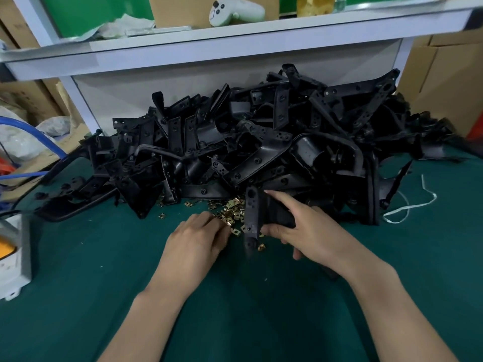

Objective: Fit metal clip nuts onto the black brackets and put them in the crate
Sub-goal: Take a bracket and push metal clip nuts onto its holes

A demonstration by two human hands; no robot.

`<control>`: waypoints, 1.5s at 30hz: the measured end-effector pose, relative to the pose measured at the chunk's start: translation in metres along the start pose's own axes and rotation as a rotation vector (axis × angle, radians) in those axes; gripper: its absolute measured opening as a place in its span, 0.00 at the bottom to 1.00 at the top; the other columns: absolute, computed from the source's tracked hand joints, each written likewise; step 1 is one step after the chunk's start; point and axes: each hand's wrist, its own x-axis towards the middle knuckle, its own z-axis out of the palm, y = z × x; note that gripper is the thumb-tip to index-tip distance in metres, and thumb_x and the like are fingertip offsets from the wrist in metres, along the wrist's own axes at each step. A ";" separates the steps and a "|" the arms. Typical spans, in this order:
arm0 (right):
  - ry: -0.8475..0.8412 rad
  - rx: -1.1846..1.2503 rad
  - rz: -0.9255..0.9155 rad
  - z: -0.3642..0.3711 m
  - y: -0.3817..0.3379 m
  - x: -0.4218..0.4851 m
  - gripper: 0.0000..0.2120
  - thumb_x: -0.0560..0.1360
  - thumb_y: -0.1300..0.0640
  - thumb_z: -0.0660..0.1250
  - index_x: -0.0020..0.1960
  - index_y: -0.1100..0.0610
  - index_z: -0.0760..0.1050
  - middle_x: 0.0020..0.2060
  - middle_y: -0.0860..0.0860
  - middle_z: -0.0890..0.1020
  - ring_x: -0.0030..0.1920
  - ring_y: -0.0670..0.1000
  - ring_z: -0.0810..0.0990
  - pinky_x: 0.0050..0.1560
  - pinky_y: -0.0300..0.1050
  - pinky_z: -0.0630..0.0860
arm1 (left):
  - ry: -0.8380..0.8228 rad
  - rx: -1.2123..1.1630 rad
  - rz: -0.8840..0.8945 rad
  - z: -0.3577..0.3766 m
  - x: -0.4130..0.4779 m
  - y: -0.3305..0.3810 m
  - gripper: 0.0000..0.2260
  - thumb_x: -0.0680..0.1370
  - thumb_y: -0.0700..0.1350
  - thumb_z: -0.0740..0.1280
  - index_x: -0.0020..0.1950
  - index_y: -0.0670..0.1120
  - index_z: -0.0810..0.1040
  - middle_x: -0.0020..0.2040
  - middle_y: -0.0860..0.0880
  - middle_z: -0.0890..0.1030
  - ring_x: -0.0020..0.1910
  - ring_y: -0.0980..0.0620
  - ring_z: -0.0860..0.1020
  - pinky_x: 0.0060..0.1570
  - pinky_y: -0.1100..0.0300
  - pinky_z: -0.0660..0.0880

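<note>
seems early: grips a bracket [251,220] at frame centre in the right hand [308,231], sets the left hand [198,237], curled, on the clips [234,206] beside it, pinch unclear, heap [261,142] above left to do, no crate visible.

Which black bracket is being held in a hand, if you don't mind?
The bracket the right hand grips, upright beside the clip nuts; others lie piled behind.
</note>
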 end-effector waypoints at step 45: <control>0.060 -0.399 -0.118 0.022 0.008 0.009 0.37 0.77 0.40 0.62 0.78 0.35 0.45 0.69 0.41 0.72 0.62 0.52 0.78 0.58 0.52 0.72 | -0.028 -1.599 -0.573 -0.010 0.012 0.021 0.08 0.72 0.43 0.71 0.49 0.48 0.88 0.48 0.43 0.87 0.41 0.55 0.83 0.45 0.65 0.80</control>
